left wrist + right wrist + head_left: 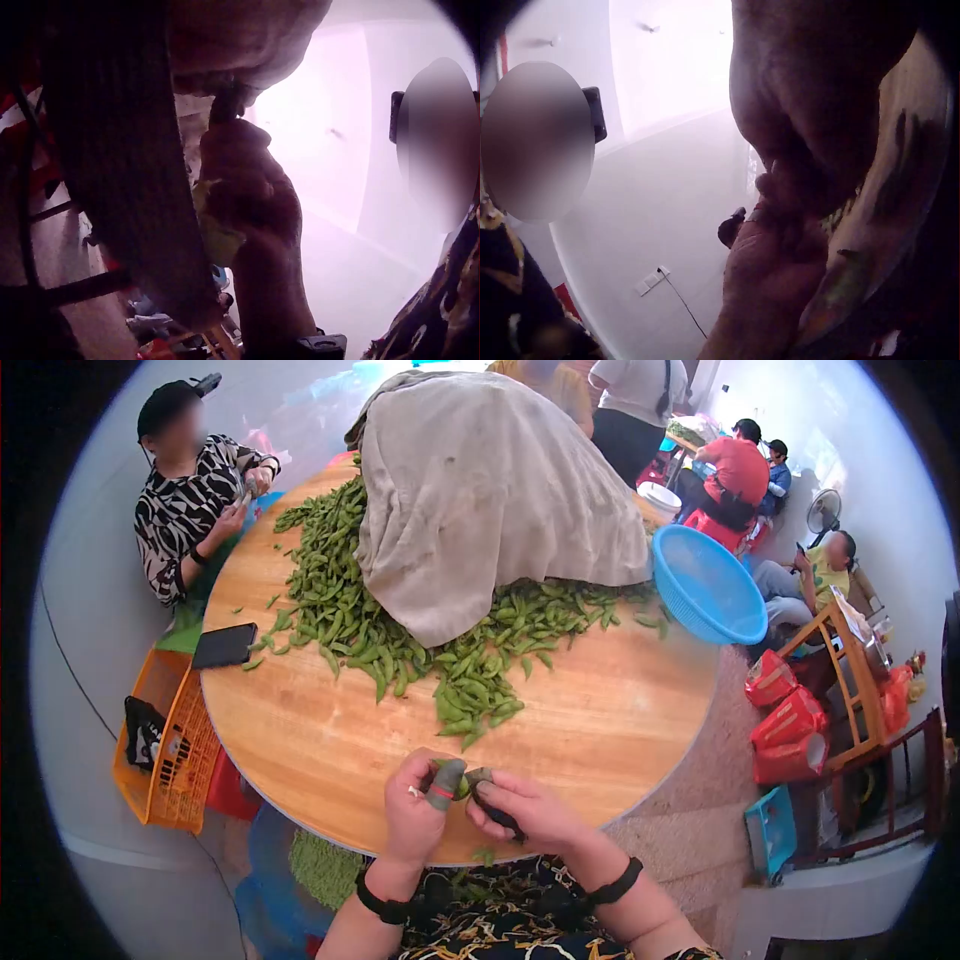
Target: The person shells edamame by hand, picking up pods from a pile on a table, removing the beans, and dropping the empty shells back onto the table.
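Over the near edge of the table, my left hand (412,812) pinches a green soybean pod (461,789). A dark grey-green cover with a red band wraps its thumb. My right hand (532,812) meets it at the pod, thumb and fingers curled in. Along the right fingers runs a black curved thing (508,823), whose kind I cannot tell. In both wrist views the hands are dark, fingertips together. A large heap of soybean pods (345,610) lies in front of them, mostly under a beige cloth (490,480).
The round wooden table (310,730) carries a black phone (224,646) at left and a blue basket (708,588) at right. An orange crate (165,760) stands beside it. Shelled green beans (325,868) are below the near edge. Another person (195,510) sits at left; several others are behind.
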{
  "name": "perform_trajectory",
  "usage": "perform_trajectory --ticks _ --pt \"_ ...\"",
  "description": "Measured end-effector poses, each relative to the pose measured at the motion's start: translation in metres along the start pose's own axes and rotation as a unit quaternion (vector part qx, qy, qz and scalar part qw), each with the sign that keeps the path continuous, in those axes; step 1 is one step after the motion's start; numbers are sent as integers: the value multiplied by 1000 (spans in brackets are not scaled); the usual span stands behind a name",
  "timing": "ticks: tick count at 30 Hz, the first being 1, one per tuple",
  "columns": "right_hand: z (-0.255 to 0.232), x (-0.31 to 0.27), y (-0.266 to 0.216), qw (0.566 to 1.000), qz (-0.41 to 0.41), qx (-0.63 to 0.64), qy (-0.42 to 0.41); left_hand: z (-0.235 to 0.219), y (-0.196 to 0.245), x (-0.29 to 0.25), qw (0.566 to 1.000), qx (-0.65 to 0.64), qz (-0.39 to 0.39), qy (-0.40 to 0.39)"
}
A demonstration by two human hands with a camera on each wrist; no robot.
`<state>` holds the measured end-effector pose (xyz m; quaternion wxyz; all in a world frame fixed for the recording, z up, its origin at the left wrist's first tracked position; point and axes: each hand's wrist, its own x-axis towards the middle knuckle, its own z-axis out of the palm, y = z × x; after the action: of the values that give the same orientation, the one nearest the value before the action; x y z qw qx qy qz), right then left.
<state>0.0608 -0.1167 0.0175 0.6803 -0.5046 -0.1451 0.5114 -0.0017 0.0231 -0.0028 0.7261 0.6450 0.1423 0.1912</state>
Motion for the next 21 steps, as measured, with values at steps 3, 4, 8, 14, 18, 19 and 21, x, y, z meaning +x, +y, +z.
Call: perform_trajectory --ticks 3,4,8,14,18,19,21 --pt "-8 0 5 999 2 33 -28 2 0 0 999 34 24 16" --pt "-9 0 5 999 3 33 -31 2 1 1 998 49 39 21" --pt "-9 2 5 1000 7 -4 -13 4 5 1 992 97 68 34" --pt "-4 -2 4 998 6 -35 47 -3 6 0 993 78 34 -77" --pt "-8 -5 4 998 27 0 49 -2 10 3 942 -240 -169 -161" --pt "-8 -4 5 997 2 -34 69 -1 8 2 943 -240 -172 -156" --pt "-5 -2 7 984 -28 -137 110 3 0 1 992 -34 -42 -118"
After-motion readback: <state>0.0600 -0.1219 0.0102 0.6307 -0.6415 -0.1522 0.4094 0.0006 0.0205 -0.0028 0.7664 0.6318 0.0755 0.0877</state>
